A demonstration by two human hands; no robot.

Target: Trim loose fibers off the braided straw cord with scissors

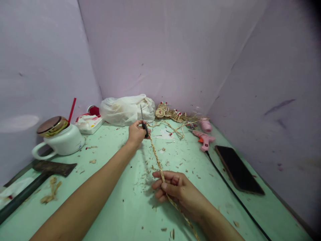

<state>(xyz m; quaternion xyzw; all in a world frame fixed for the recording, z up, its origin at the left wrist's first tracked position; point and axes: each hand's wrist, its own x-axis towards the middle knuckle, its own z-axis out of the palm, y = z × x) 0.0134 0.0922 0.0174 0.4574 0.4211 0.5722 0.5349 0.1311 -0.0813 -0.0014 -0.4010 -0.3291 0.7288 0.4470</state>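
Here's the line everything hangs on: the braided cord [156,157] stretches between both hands, its long axis running away from the person and leaning left as it goes. The right hand [174,189], nearer the body, has its thumb laid down on the braid with the fingers loosely curled around the other side, a light pinch, and the cord runs on below that hand and out at the bottom edge. Up at the far end, the left hand [137,133] is wrapped round black-handled scissors [144,129], their tip pointing up and away. The braid reaches those fingers too, but whether they grip it, there's no telling! Beyond, loose strands [181,135] lie rightward on the green table [112,207], near the pink glue gun [205,140].
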